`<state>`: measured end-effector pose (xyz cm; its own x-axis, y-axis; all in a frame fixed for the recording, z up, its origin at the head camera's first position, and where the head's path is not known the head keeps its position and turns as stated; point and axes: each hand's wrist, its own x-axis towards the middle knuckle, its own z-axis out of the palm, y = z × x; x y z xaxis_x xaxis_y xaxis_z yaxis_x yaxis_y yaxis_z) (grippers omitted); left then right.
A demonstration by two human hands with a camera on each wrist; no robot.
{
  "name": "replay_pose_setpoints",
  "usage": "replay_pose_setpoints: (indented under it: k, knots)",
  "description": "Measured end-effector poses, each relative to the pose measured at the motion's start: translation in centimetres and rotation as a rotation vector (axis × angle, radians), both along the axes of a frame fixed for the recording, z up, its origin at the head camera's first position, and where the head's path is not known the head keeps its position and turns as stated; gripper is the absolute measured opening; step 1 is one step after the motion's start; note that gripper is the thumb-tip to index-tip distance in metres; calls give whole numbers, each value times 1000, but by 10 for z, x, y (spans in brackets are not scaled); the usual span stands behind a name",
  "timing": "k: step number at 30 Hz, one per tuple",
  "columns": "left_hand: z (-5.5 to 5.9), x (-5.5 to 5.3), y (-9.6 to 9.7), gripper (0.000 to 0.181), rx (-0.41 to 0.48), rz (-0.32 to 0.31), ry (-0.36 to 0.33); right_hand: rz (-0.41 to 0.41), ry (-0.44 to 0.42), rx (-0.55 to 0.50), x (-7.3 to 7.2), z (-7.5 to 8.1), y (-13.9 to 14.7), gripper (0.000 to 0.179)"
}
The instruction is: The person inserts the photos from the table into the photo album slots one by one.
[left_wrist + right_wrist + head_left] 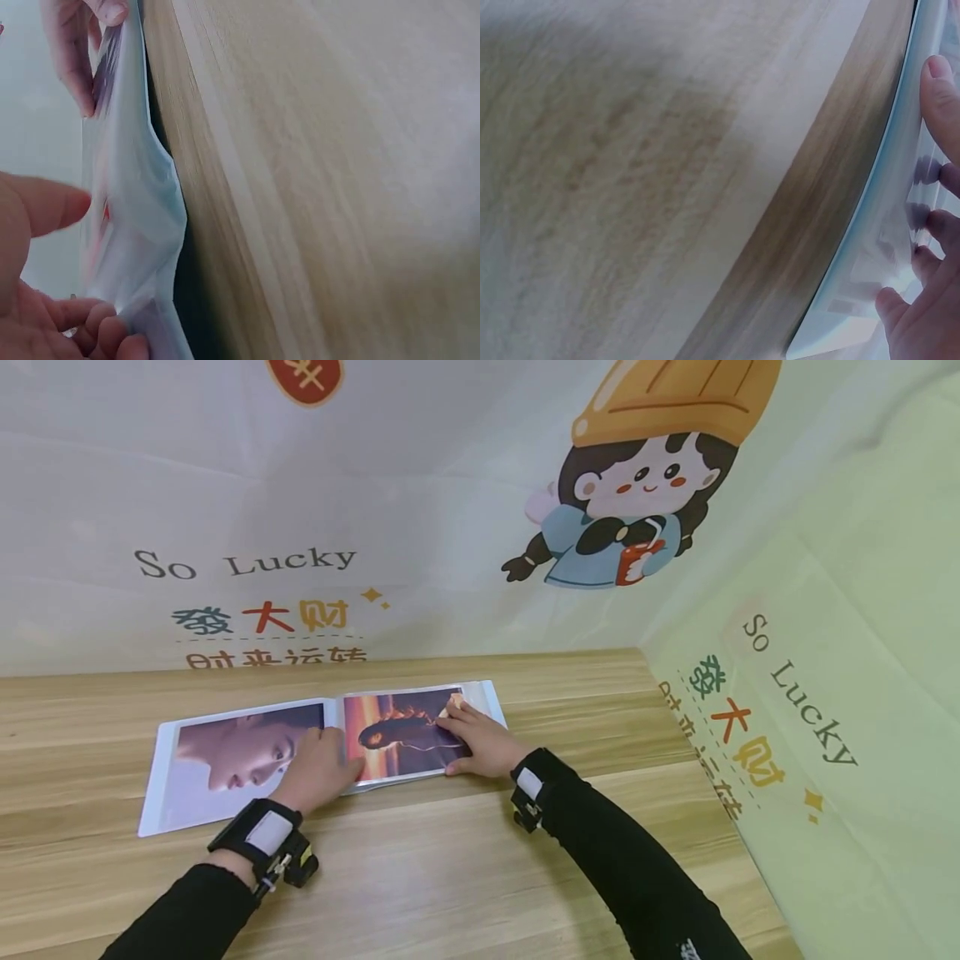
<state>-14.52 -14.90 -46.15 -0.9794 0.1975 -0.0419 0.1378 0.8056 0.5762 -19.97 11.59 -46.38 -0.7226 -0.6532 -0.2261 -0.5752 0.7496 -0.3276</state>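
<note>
An open photo album [152,802] with clear sleeves lies on the wooden table. Its left page holds a close-up portrait photo [240,752], its right page a sunset photo [397,735] of a dark figure. My left hand [318,768] rests across the middle of the album, bent fingers on the sleeve and thumb apart, covering part of the portrait. Over the right page lies my right hand [483,739], its fingers spread on the sleeve and its thumb near the lower edge. In the left wrist view the page's plastic edge [176,225] bulges up from the table.
The wooden tabletop [420,877] extends around the album. Behind it hangs a white printed cloth [435,527] with a cartoon figure and lettering; another printed cloth [847,635] closes off the right side.
</note>
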Motion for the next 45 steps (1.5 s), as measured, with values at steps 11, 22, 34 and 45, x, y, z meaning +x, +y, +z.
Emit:
replay_pose_setpoints:
  k: [11,22,34,45]
  knots:
    - [-4,14,-31,98,-119,16,-26,-6,-10,5,2,5,0,78]
    - [-2,37,-83,86,-197,148,49,-12,-16,2,1,2,0,78]
    - [24,55,-138,108,-172,369,169,-16,-19,21,0,2,2,78]
    - [22,47,-124,83,738,489,71,-38,-52,-127,-2,21,-34,64]
